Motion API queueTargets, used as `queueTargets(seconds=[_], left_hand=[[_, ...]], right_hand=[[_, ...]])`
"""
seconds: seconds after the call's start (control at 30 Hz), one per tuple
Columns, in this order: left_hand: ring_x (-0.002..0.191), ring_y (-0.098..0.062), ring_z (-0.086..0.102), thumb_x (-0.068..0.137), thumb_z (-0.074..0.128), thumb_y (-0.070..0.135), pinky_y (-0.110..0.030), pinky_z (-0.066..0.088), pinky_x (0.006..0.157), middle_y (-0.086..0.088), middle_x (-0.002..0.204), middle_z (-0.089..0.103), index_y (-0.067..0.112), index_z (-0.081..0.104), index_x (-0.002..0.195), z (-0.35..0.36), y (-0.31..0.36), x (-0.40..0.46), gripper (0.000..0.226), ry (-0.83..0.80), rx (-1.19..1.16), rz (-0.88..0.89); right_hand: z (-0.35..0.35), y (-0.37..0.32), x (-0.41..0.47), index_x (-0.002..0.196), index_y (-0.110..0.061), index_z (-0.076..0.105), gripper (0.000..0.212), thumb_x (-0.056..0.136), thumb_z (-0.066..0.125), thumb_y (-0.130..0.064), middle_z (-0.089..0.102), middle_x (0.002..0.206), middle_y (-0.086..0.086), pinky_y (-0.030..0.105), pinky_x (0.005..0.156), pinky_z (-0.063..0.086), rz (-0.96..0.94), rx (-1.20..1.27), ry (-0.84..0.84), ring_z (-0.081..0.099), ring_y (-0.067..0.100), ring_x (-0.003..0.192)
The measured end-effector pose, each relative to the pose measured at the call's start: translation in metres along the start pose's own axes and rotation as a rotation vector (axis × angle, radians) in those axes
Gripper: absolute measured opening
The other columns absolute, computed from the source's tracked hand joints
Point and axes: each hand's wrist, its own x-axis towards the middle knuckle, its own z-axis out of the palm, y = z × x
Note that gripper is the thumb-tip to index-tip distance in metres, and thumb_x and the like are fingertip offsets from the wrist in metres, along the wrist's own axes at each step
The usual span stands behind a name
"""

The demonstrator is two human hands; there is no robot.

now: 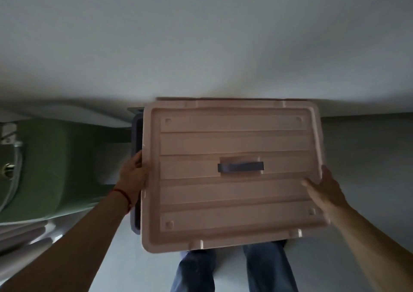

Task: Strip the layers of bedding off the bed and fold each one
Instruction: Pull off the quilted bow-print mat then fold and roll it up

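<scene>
A pale pink plastic lid [232, 144] with a dark grey handle [241, 166] in its middle fills the centre of the head view. My left hand [133, 177] grips its left edge and my right hand [324, 186] grips its right edge, thumb on top. Beneath the lid's left side a dark grey bin rim [136, 135] shows. No bedding or bed is clearly in view.
A green cushioned piece [58, 166] stands to the left, with pale tubes [22, 240] below it and metal fittings [9, 168] at the far left. A white wall [201, 34] rises behind. My jeans-clad legs [234, 269] stand on the light floor under the lid.
</scene>
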Motion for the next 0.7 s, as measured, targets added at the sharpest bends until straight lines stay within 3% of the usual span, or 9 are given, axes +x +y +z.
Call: queueTargets(seconds=[0.1, 0.17, 0.23, 0.33, 0.43, 0.53, 0.63, 0.7], left_hand=[[0.111, -0.027, 0.056, 0.103, 0.044, 0.009, -0.043, 0.047, 0.095, -0.002, 0.115, 0.060, 0.025, 0.060, 0.129, -0.006, -0.009, 0.004, 0.034, 0.110, 0.050, -0.024], [0.108, -0.023, 0.052, 0.104, 0.043, 0.010, -0.042, 0.044, 0.094, -0.002, 0.115, 0.057, 0.019, 0.058, 0.135, -0.016, -0.013, 0.009, 0.036, 0.132, 0.097, -0.028], [0.108, -0.025, 0.055, 0.104, 0.046, 0.015, -0.042, 0.045, 0.094, -0.004, 0.118, 0.060, 0.018, 0.057, 0.137, -0.030, -0.020, 0.018, 0.036, 0.140, 0.188, -0.026], [0.114, -0.039, 0.059, 0.098, 0.053, 0.017, -0.047, 0.049, 0.097, -0.018, 0.128, 0.062, 0.014, 0.053, 0.140, -0.041, -0.037, 0.040, 0.042, 0.196, 0.414, -0.101], [0.127, -0.043, 0.050, 0.093, 0.057, 0.014, -0.052, 0.044, 0.108, -0.019, 0.147, 0.047, 0.022, 0.023, 0.159, -0.040, -0.057, 0.060, 0.074, 0.038, 0.442, -0.211], [0.137, -0.038, 0.043, 0.084, 0.060, 0.007, -0.054, 0.041, 0.112, -0.011, 0.160, 0.030, 0.039, 0.000, 0.159, -0.042, -0.091, 0.084, 0.102, -0.084, 0.419, -0.220], [0.149, -0.038, 0.025, 0.082, 0.063, 0.006, -0.055, 0.031, 0.119, -0.008, 0.168, 0.008, 0.037, -0.011, 0.159, -0.032, -0.098, 0.084, 0.111, -0.099, 0.554, -0.209], [0.151, -0.045, 0.015, 0.091, 0.061, 0.018, -0.062, 0.026, 0.119, -0.007, 0.169, -0.006, 0.033, -0.017, 0.158, -0.021, -0.085, 0.071, 0.104, -0.055, 0.807, -0.259]], right_hand=[[0.013, -0.019, 0.004, 0.163, -0.020, 0.016, 0.097, 0.090, 0.074, -0.047, 0.029, 0.156, 0.027, 0.057, 0.111, 0.039, 0.161, -0.022, 0.073, 0.039, 0.051, 0.137], [0.013, -0.021, 0.009, 0.161, -0.025, 0.024, 0.093, 0.087, 0.074, -0.049, 0.030, 0.153, 0.024, 0.055, 0.108, 0.041, 0.207, -0.021, 0.030, 0.040, 0.051, 0.133], [0.016, -0.023, 0.011, 0.158, -0.024, 0.031, 0.087, 0.086, 0.074, -0.047, 0.037, 0.154, 0.021, 0.051, 0.108, 0.042, 0.158, -0.055, 0.008, 0.043, 0.049, 0.133], [0.032, -0.028, 0.001, 0.159, -0.023, 0.031, 0.081, 0.092, 0.067, -0.050, 0.040, 0.156, 0.020, 0.051, 0.108, 0.042, 0.063, -0.135, 0.004, 0.042, 0.047, 0.136], [0.041, -0.025, -0.012, 0.162, -0.024, 0.021, 0.080, 0.097, 0.061, -0.049, 0.032, 0.158, 0.021, 0.054, 0.110, 0.039, 0.010, -0.240, -0.008, 0.034, 0.048, 0.141], [0.040, -0.029, -0.018, 0.163, -0.020, 0.019, 0.082, 0.098, 0.062, -0.045, 0.030, 0.160, 0.022, 0.054, 0.113, 0.037, -0.029, -0.225, -0.001, 0.031, 0.047, 0.144], [0.043, -0.031, -0.028, 0.164, -0.029, 0.000, 0.095, 0.096, 0.062, -0.052, 0.033, 0.160, 0.020, 0.052, 0.107, 0.045, -0.171, -0.379, 0.006, 0.044, 0.046, 0.136], [0.049, -0.028, -0.032, 0.161, -0.039, -0.011, 0.099, 0.095, 0.061, -0.055, 0.021, 0.164, 0.019, 0.053, 0.102, 0.049, -0.255, -0.528, -0.022, 0.047, 0.047, 0.132]])
